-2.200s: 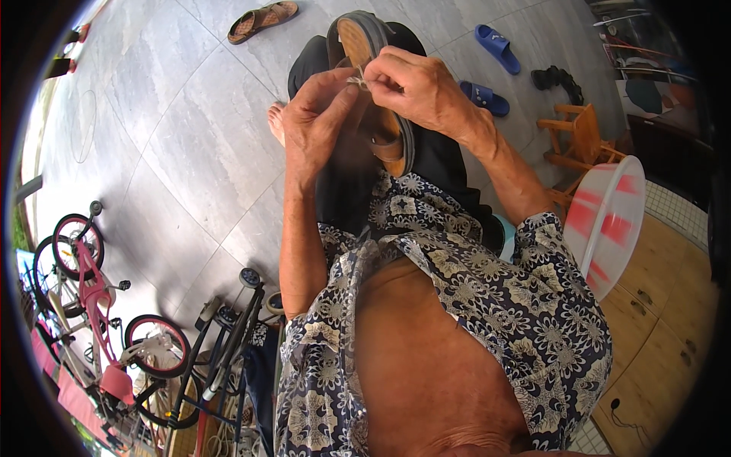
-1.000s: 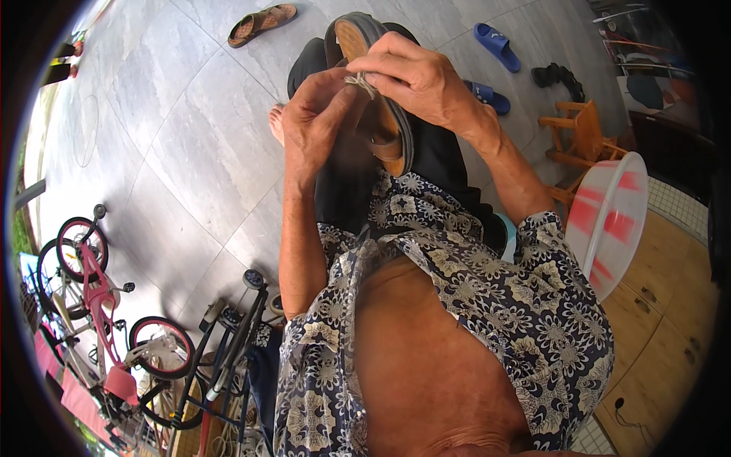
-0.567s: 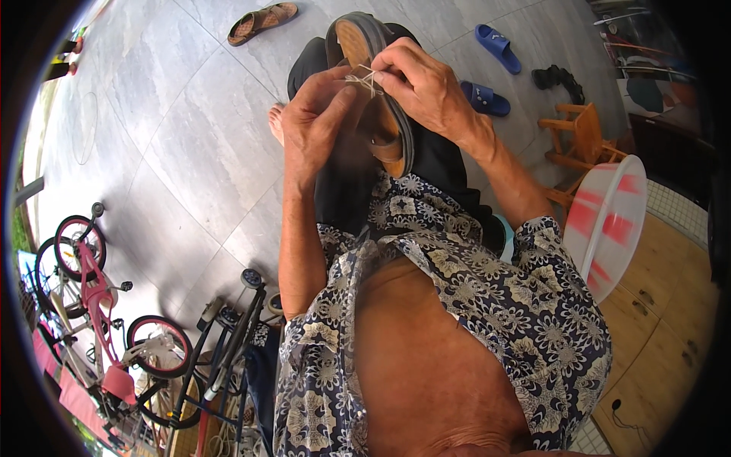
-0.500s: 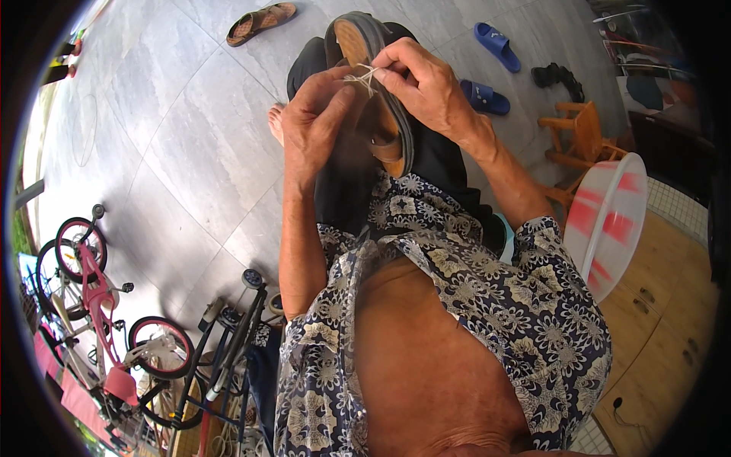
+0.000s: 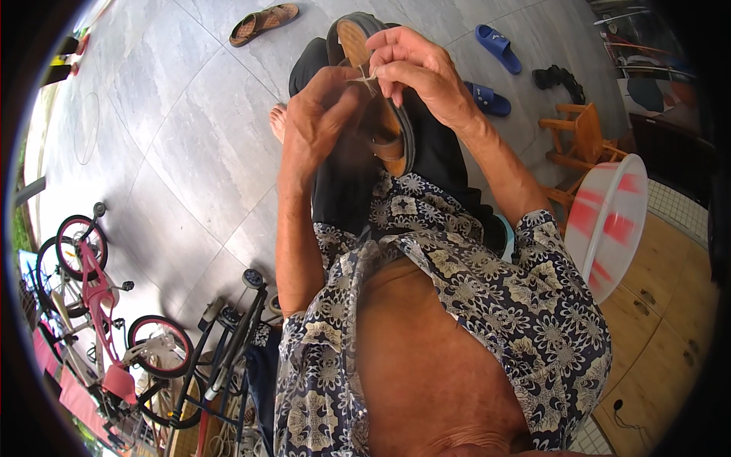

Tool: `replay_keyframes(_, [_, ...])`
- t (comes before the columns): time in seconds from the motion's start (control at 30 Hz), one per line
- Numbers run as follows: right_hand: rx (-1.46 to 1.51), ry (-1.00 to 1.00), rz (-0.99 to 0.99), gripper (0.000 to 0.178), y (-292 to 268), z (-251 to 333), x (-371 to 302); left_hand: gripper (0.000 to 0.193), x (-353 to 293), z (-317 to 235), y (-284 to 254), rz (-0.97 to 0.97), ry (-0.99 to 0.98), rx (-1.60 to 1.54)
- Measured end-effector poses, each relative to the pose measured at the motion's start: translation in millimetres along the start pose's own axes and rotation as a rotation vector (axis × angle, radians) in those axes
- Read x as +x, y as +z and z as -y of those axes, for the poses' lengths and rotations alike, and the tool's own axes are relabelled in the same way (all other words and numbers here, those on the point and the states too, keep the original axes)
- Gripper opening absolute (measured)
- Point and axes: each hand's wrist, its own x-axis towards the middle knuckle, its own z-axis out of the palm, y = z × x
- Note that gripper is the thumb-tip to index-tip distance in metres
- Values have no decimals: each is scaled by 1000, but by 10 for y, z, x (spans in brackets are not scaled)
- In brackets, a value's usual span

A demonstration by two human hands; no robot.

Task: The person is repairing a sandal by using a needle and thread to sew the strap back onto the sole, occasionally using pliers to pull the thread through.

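A brown sandal (image 5: 391, 150) with a dark sole edge lies across my lap, over black trousers. Above its strap area, thin whitish string (image 5: 368, 79) is bunched between my two hands. My left hand (image 5: 324, 110) pinches the string from the left with thumb and forefinger. From the right, my right hand (image 5: 415, 70) pinches it too, thumb against forefinger, its other fingers loosely curled. Both hands hide the middle of the sandal, so where the string meets it cannot be made out.
Another brown sandal (image 5: 263, 24) lies on the grey tiled floor ahead. To the right are blue slippers (image 5: 499, 49), a wooden stool (image 5: 582, 135) and a translucent red-marked basin (image 5: 609, 228). A pink bicycle (image 5: 95, 293) stands at the left, near a dark folded frame (image 5: 228, 343).
My right hand has turned, and its fingers have curled lower around the string. The loops of string look drawn in smaller. My left hand has shifted slightly; the sandal stays put.
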Motion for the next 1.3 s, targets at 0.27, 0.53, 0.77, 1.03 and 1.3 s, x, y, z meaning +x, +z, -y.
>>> replay_keyframes(0.27, [178,151,94,42,-28,72,88,23,13,43,18,17,-1,-40])
replay_keyframes(0.53, [423,258,442,36,-196,38,161,14,14,9,35,60,-23,-40])
replay_keyframes(0.77, [619,96,182,28,-494,118,118,9,15,120,-56,41,-1,-143])
replay_keyframes(1.03, [-513,-211,-483,29,-407,-71,-77,11,-5,190,-19,26,21,-247])
replay_keyframes(1.3, [-617,-210,-109,17,186,-5,-139,10,-54,219,-5,-33,102,-338])
